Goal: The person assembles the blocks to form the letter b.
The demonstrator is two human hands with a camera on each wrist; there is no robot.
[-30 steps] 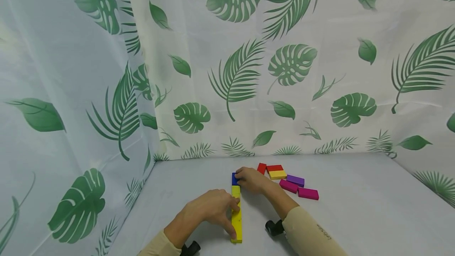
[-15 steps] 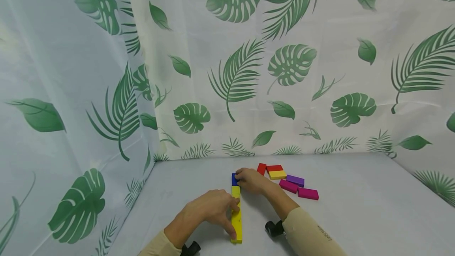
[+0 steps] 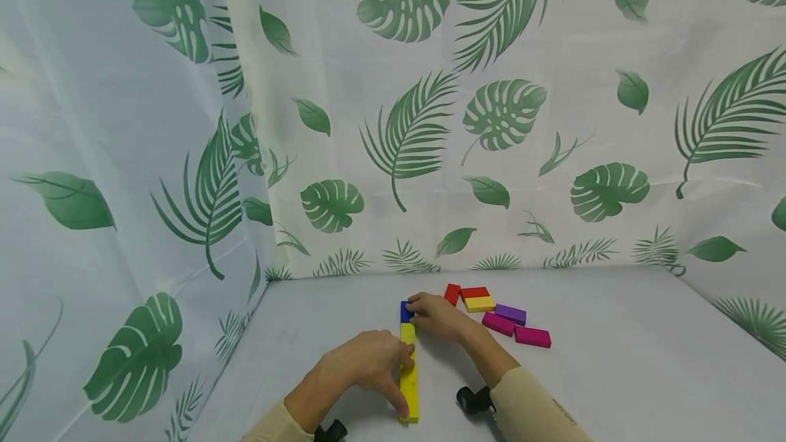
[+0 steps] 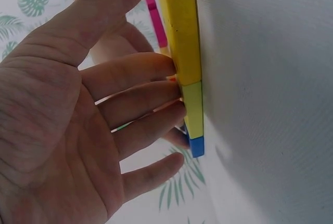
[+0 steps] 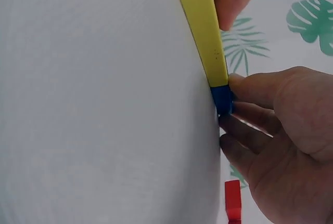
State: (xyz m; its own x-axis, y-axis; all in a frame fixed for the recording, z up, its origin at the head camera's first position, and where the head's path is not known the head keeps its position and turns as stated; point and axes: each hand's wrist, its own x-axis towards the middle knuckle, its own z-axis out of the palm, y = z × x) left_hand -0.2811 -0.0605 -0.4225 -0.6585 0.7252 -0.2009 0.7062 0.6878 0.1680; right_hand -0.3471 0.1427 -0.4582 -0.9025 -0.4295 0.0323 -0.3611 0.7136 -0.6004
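Note:
A straight row of yellow blocks [image 3: 409, 387] lies on the white table, running away from me, with a blue block [image 3: 404, 313] at its far end. My left hand [image 3: 366, 358] rests along the row, fingertips on its side and thumb near its close end. In the left wrist view those fingers look nearly straight against the deep yellow block [image 4: 182, 37] and the paler yellow block [image 4: 194, 110]. My right hand [image 3: 441, 317] pinches the blue block, which abuts the pale yellow one in the right wrist view; the thumb and fingertips partly hide it.
Right of the row lie loose blocks: two red blocks [image 3: 474, 292], a golden yellow block [image 3: 480, 304], a purple block [image 3: 511, 314] and two magenta blocks [image 3: 533, 337]. Leaf-printed curtains [image 3: 417, 155] stand behind and at the left. A black wrist camera [image 3: 473, 400] sits by the right forearm.

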